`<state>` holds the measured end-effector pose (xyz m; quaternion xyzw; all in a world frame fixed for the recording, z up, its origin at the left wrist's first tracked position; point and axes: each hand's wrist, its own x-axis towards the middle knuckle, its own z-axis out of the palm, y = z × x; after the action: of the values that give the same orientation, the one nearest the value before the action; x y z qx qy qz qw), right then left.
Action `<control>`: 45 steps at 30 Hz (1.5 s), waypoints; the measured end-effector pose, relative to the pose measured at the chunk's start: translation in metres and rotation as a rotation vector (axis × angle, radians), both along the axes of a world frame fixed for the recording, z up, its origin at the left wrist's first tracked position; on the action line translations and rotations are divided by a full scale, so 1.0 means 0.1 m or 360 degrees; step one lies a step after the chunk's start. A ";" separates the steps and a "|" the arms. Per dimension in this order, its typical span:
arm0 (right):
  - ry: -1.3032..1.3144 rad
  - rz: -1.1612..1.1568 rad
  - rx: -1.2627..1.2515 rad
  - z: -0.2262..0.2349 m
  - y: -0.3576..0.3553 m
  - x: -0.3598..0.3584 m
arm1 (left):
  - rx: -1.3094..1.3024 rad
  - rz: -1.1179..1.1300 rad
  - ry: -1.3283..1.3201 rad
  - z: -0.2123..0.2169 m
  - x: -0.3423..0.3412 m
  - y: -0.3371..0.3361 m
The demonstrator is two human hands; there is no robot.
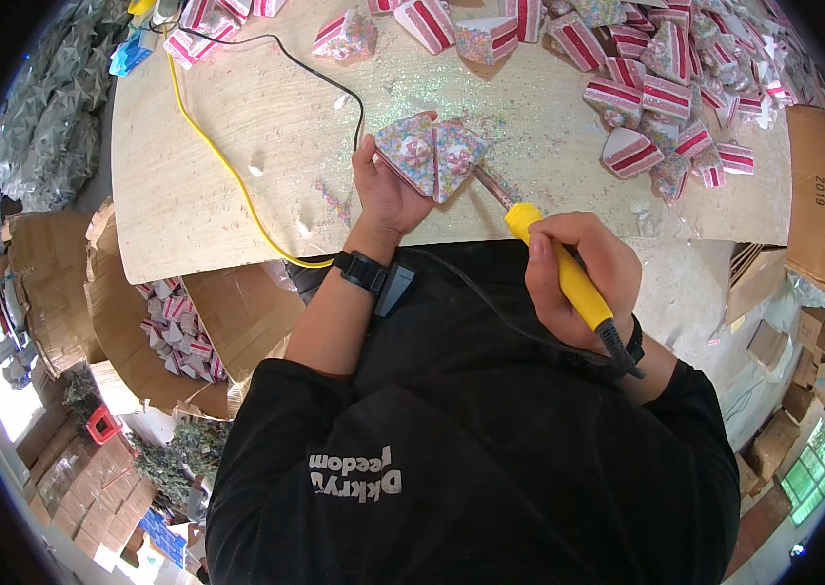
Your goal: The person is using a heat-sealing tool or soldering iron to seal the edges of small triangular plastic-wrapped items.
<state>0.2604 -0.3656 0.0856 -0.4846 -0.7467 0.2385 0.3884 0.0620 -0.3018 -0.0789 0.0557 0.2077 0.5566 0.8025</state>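
Observation:
Above the near part of the table, my left hand (390, 202) is closed around two fake cake slices, held side by side. The left slice (405, 151) and the right slice (457, 161) are wedges coated in pastel sprinkles, each with a pinkish swirl on top. My right hand (600, 278) grips the yellow handle of a soldering iron (580, 291). Its metal shaft points up and left, with the tip close by the right slice's edge; whether they touch I cannot tell. My fingers under the slices are partly hidden.
A pile of pink-and-white cake slices (666, 97) covers the table's (237, 214) far right; several more lie along its far edge. A yellow cable (227, 161) and a black cord (320, 70) cross the left side. An open cardboard box (125, 302) at lower left holds more slices.

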 end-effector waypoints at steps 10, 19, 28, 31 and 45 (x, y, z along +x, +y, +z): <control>0.0018 -0.0005 -0.0004 -0.03 0.00 0.02 | 0.0033 -0.0031 0.0028 0.02 0.00 -0.02; 0.0035 0.0008 -0.0010 -0.04 0.02 0.02 | 0.0049 -0.0028 0.0069 0.03 0.01 0.00; 0.0077 -0.0035 0.0006 -0.07 0.01 0.03 | -0.0014 0.0011 0.0059 0.03 0.01 -0.01; 0.0068 -0.0046 0.0048 -0.09 -0.01 0.04 | -0.0037 -0.0005 -0.0002 0.04 0.01 0.00; 0.0002 -0.0042 0.0143 -0.05 -0.03 0.04 | -0.0066 0.0045 -0.0107 -0.01 -0.01 0.01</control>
<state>0.2644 -0.3686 0.0802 -0.4762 -0.7499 0.2000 0.4133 0.0607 -0.3013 -0.0794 0.0173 0.1928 0.5651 0.8020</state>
